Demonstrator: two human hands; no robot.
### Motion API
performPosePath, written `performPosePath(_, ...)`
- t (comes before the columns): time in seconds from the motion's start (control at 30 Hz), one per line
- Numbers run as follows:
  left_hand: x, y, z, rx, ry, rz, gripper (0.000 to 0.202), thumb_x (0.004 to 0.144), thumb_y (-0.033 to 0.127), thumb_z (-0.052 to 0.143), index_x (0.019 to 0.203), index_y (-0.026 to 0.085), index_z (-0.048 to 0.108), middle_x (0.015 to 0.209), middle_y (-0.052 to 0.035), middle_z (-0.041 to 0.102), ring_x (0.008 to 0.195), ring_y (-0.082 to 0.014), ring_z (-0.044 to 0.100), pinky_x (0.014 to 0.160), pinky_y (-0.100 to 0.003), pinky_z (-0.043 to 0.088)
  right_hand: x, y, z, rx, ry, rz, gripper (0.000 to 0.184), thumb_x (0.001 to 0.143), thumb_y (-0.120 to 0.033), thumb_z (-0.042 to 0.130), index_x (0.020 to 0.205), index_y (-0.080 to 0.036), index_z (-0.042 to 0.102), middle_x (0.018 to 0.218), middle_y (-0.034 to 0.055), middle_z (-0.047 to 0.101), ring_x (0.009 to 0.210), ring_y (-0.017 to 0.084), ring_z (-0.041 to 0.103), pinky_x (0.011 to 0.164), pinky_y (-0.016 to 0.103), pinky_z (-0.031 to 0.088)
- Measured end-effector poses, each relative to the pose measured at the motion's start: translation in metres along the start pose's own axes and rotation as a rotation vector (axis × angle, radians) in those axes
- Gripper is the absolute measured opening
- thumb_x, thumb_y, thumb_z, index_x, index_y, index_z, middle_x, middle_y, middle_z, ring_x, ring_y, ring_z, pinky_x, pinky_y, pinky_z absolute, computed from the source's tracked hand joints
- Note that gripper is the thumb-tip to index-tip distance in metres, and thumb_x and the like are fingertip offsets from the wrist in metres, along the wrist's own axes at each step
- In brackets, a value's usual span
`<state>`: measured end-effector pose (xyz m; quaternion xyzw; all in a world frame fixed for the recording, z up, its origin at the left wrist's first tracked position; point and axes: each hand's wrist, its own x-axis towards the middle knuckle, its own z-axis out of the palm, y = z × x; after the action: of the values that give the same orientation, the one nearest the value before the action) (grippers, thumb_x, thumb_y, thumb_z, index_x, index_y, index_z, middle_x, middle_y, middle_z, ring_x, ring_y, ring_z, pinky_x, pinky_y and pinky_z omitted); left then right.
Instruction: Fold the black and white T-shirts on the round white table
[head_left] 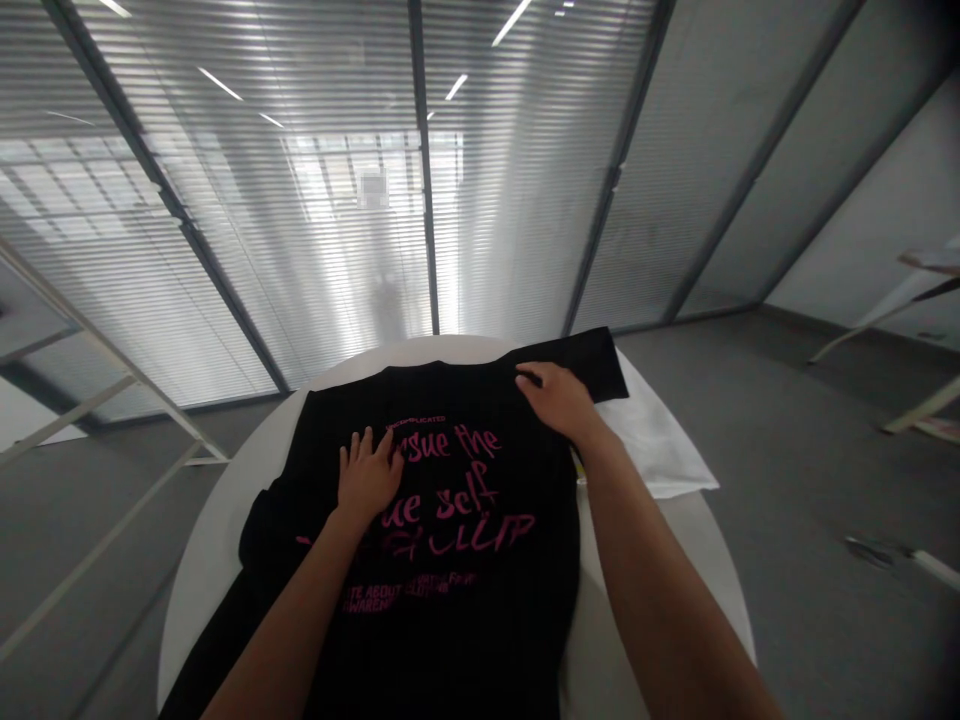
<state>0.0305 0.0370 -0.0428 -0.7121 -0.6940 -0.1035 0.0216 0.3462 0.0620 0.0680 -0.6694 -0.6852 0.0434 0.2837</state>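
Note:
A black T-shirt (457, 660) with pink brush-style lettering lies spread on a round white table (667, 535). My left hand (367, 475) rests on the printed lettering, fingers spread apart. Up at the far edge of the shirt, my right hand (555, 400) lies by a folded black sleeve (577, 365), its fingertips at the fold. Whether those fingers pinch the cloth, I cannot tell. My forearms hide part of the shirt's lower half.
A white cloth (652, 440) lies partly under the shirt on the table's right. Pale metal framing (97, 390) stands at left. Glass partitions with blinds (345, 250) run behind the table, with a blurred figure (386, 310) beyond. Grey carpet (780, 450) covers the floor.

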Motion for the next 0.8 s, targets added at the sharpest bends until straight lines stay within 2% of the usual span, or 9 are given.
performPosePath(0.1, -0.005, 0.001, 0.006, 0.014, 0.001, 0.018, 0.060, 0.092, 0.048, 0.034, 0.147, 0.023, 0.040, 0.153, -0.0160, 0.035, 0.142, -0.0380, 0.026, 0.112, -0.056, 0.021, 0.001, 0.030, -0.022, -0.079, 0.226, 0.243, 0.040, 0.086, -0.036, 0.048, 0.121, -0.025, 0.064, 0.127, 0.0097, 0.060, 0.118, 0.031, 0.052, 0.098, 0.049, 0.040)
performPosePath(0.17, -0.004, 0.000, 0.008, 0.021, 0.005, 0.018, 0.060, 0.092, 0.049, 0.035, 0.146, 0.023, 0.041, 0.153, -0.0158, 0.035, 0.142, -0.0374, 0.026, 0.112, -0.055, 0.022, -0.001, 0.048, -0.030, -0.100, 0.307, 0.419, 0.044, 0.084, -0.035, 0.048, 0.125, -0.023, 0.061, 0.126, 0.0147, 0.058, 0.116, 0.034, 0.052, 0.095, 0.053, 0.040)
performPosePath(0.23, -0.002, 0.000, 0.009, 0.026, 0.009, 0.012, 0.060, 0.092, 0.049, 0.036, 0.146, 0.023, 0.043, 0.152, -0.0164, 0.036, 0.141, -0.0374, 0.027, 0.112, -0.055, 0.021, -0.002, 0.063, -0.032, -0.107, 0.340, 0.559, 0.050, 0.083, -0.035, 0.049, 0.130, -0.020, 0.058, 0.125, 0.0195, 0.056, 0.115, 0.036, 0.052, 0.092, 0.056, 0.040)
performPosePath(0.3, -0.001, 0.001, 0.009, 0.032, 0.008, 0.003, 0.060, 0.091, 0.049, 0.037, 0.145, 0.024, 0.043, 0.152, -0.0165, 0.037, 0.141, -0.0371, 0.028, 0.112, -0.054, 0.022, -0.001, 0.074, -0.029, -0.100, 0.316, 0.621, 0.054, 0.082, -0.037, 0.050, 0.133, -0.018, 0.055, 0.123, 0.0214, 0.056, 0.114, 0.036, 0.052, 0.091, 0.056, 0.040)
performPosePath(0.4, -0.002, 0.003, 0.007, 0.054, 0.028, -0.005, 0.058, 0.092, 0.049, 0.037, 0.144, 0.025, 0.044, 0.151, -0.0147, 0.039, 0.140, -0.0351, 0.030, 0.112, -0.053, 0.022, 0.003, 0.084, -0.018, -0.093, 0.236, 0.608, 0.060, 0.081, -0.040, 0.054, 0.135, -0.015, 0.051, 0.121, 0.0211, 0.057, 0.114, 0.035, 0.053, 0.092, 0.052, 0.041)
performPosePath(0.57, -0.004, 0.005, 0.006, 0.073, 0.043, 0.000, 0.057, 0.092, 0.048, 0.036, 0.144, 0.025, 0.045, 0.150, -0.0145, 0.040, 0.139, -0.0338, 0.032, 0.112, -0.053, 0.024, 0.007, 0.093, -0.004, -0.078, 0.275, 0.522, 0.067, 0.077, -0.032, 0.060, 0.138, -0.009, 0.047, 0.118, 0.0221, 0.060, 0.118, 0.033, 0.052, 0.095, 0.044, 0.042)
performPosePath(0.67, -0.004, 0.005, 0.005, 0.071, 0.040, 0.001, 0.057, 0.092, 0.048, 0.036, 0.144, 0.025, 0.045, 0.150, -0.0144, 0.040, 0.139, -0.0336, 0.032, 0.112, -0.053, 0.023, 0.008, 0.098, -0.004, -0.038, 0.269, 0.468, 0.062, 0.075, -0.026, 0.061, 0.134, -0.009, 0.054, 0.114, 0.0188, 0.065, 0.116, 0.032, 0.055, 0.097, 0.042, 0.042)
performPosePath(0.8, -0.003, 0.006, 0.004, 0.064, 0.036, -0.009, 0.057, 0.092, 0.048, 0.036, 0.143, 0.025, 0.046, 0.150, -0.0149, 0.040, 0.140, -0.0335, 0.032, 0.112, -0.053, 0.023, 0.011, 0.105, -0.004, 0.098, 0.318, 0.472, 0.058, 0.069, -0.021, 0.064, 0.127, -0.013, 0.062, 0.111, 0.0141, 0.068, 0.107, 0.028, 0.061, 0.096, 0.040, 0.044)
